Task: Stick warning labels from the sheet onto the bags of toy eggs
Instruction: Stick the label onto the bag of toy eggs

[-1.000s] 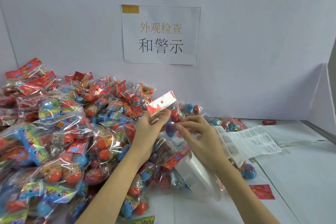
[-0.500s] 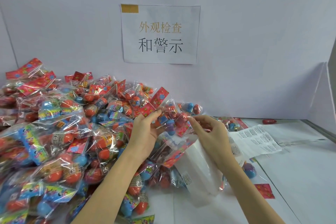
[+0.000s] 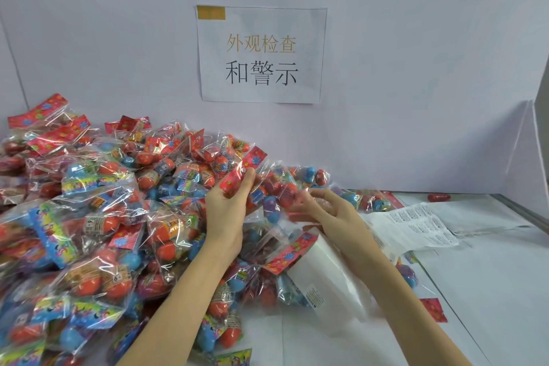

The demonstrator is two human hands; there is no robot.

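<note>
Bag of toy eggs [image 3: 267, 187], clear crinkled plastic with a red flowered header card and red, blue and purple eggs inside, is held above the heap of bags [image 3: 89, 217] on the bench [image 3: 490, 291]. Left hand [image 3: 227, 211] pinches the header; right hand [image 3: 329, 214] fingers are spread, touching the plastic. Label sheet [image 3: 416, 229] lies just right. Wall sign [image 3: 261, 53] reads 外观检查 和警示.

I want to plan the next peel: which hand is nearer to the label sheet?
Right. The right hand is just left of the label sheet; the left hand is further left, gripping a bag's red header.
</note>
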